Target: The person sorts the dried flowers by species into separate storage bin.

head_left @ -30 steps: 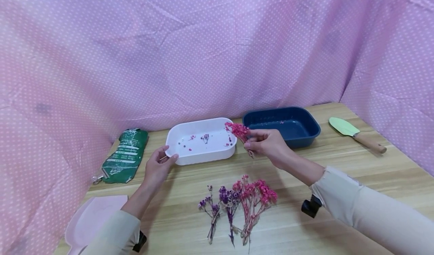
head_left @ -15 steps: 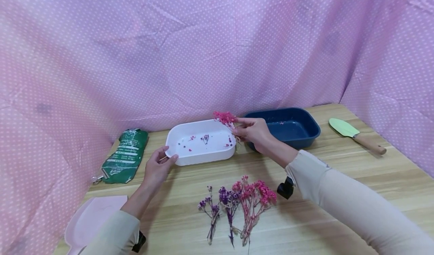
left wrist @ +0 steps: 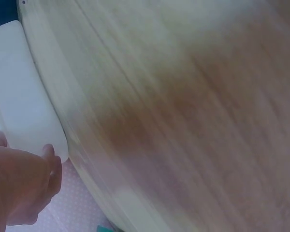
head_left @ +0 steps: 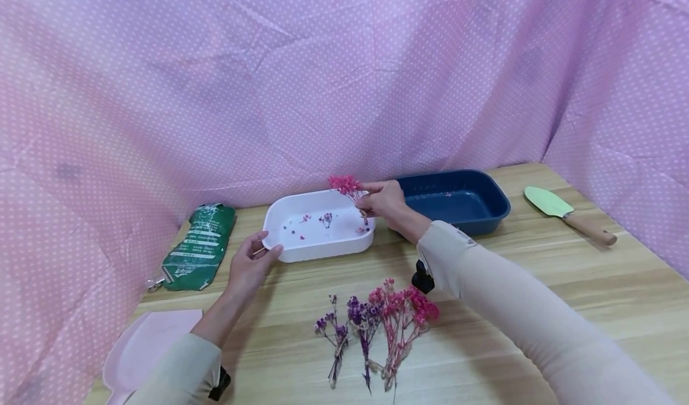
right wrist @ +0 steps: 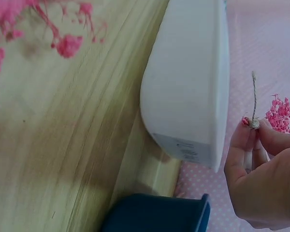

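My right hand (head_left: 384,201) pinches a small bunch of pink dried flowers (head_left: 344,183) by its stems, over the right end of a white plastic basin (head_left: 317,252). In the right wrist view, thumb and fingertips meet at the twine tie (right wrist: 254,124) on the bunch. My left hand (head_left: 252,264) grips the basin's front left corner, thumb on the front side and fingers at the left end. Loose flower bits and a small purple sprig (head_left: 326,219) lie inside the basin. Nearer me on the table are purple bunches (head_left: 366,315) and a larger pink bunch (head_left: 404,309).
A dark blue basin (head_left: 492,225) stands just right of the white one. Further right lies a trowel (head_left: 549,201) with a pale green blade and wooden handle. At left are a green bag (head_left: 199,249) and a pink dustpan-like piece (head_left: 153,345). Polka-dot cloth (head_left: 323,94) hangs behind.
My right hand has carried the pink bunch leftward, from beside the white basin to over its right end. The left hand has stayed at the basin's corner.
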